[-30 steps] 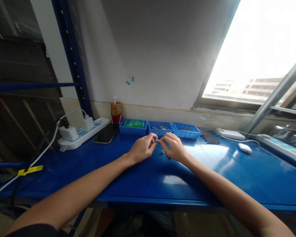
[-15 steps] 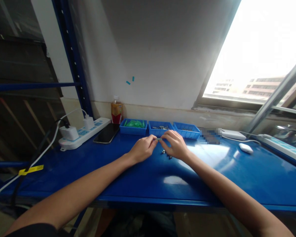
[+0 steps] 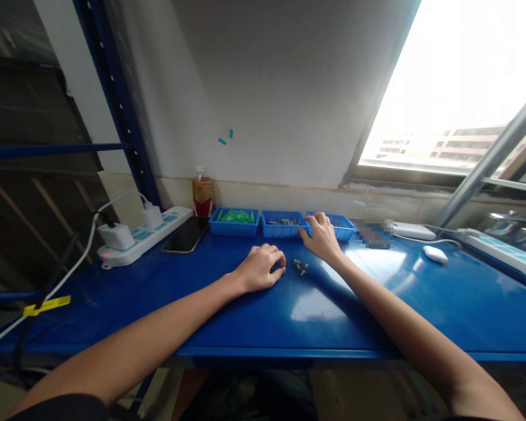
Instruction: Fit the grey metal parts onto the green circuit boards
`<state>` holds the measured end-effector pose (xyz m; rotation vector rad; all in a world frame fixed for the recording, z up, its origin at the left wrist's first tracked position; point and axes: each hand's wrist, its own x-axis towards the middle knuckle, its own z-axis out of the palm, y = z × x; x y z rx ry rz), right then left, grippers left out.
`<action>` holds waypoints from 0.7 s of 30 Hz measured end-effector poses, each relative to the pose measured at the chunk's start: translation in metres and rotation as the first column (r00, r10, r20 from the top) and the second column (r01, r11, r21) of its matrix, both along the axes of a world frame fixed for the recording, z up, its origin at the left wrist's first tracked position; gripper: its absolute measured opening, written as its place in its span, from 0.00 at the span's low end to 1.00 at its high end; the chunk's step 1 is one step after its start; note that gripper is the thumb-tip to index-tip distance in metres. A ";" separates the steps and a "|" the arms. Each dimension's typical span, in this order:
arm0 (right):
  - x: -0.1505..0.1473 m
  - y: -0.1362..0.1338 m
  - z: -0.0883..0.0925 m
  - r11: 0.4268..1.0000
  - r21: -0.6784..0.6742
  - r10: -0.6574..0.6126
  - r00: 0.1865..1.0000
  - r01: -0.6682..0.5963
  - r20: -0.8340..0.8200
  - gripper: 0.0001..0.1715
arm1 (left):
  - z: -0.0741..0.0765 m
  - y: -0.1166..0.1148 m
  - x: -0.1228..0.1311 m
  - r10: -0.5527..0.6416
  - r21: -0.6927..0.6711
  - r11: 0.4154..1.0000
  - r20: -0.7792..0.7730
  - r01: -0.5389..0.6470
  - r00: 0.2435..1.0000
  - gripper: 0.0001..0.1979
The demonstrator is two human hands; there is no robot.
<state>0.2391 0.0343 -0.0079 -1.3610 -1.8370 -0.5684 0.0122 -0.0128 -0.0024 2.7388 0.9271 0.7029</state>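
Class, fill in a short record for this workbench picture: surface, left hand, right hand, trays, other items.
surface: blue table
left hand: curled on the table, beside small metal parts
right hand: reaching where middle tray and right tray meet
trays: three blue, in a row by the wall; left tray holds green pieces
other: bottle, phone, power strip, mouse

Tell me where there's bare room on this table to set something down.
Bare: front left of the table, between power strip and left hand; the stretch from right hand to mouse. Crowded: the back edge with bottle, phone and trays, and screws between the hands.
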 end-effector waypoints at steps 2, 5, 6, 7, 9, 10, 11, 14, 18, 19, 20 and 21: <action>-0.008 -0.011 0.003 0.996 -0.034 0.085 0.996 -0.084 0.016 0.13 | 0.000 0.001 0.000 -0.021 -0.007 1.000 0.041 0.021 0.999 0.05; -0.023 -0.028 0.008 0.966 -0.121 0.232 0.972 -0.227 0.031 0.11 | 0.000 0.003 -0.001 -0.020 -0.088 0.995 0.178 0.037 0.984 0.05; -0.028 -0.034 0.011 0.951 -0.142 0.281 0.959 -0.273 0.033 0.11 | 0.001 0.004 -0.001 -0.013 -0.131 0.990 0.240 0.045 0.971 0.05; -0.033 -0.039 0.013 0.935 -0.156 0.327 0.944 -0.318 0.036 0.11 | 0.001 0.006 -0.002 0.000 -0.176 0.983 0.301 0.055 0.954 0.05; -0.041 -0.048 0.018 0.904 -0.166 0.407 0.912 -0.395 0.047 0.12 | 0.001 0.009 -0.003 0.039 -0.262 0.962 0.401 0.074 0.915 0.07; -0.044 -0.052 0.020 0.888 -0.169 0.441 0.896 -0.427 0.055 0.13 | 0.001 0.012 -0.004 0.065 -0.299 0.951 0.439 0.077 0.896 0.08; -0.046 -0.055 0.021 0.875 -0.171 0.468 0.881 -0.452 0.065 0.14 | 0.000 0.014 -0.004 0.094 -0.334 0.939 0.467 0.078 0.879 0.10; -0.048 -0.058 0.023 0.849 -0.179 0.518 0.850 -0.498 0.097 0.15 | -0.001 0.020 -0.007 0.142 -0.425 0.899 0.516 0.108 0.845 0.14; -0.048 -0.056 0.019 0.848 -0.184 0.522 0.842 -0.496 0.135 0.10 | -0.002 0.023 -0.008 0.134 -0.501 0.844 0.542 0.191 0.829 0.19; -0.047 -0.056 0.018 0.855 -0.184 0.511 0.848 -0.485 0.138 0.09 | -0.003 0.023 -0.008 0.136 -0.514 0.834 0.542 0.199 0.829 0.19; -0.047 -0.055 0.017 0.861 -0.184 0.500 0.855 -0.474 0.138 0.09 | -0.003 0.023 -0.008 0.141 -0.527 0.826 0.538 0.201 0.831 0.20; -0.047 -0.055 0.016 0.866 -0.185 0.491 0.860 -0.465 0.136 0.08 | -0.003 0.023 -0.008 0.146 -0.541 0.816 0.531 0.201 0.835 0.20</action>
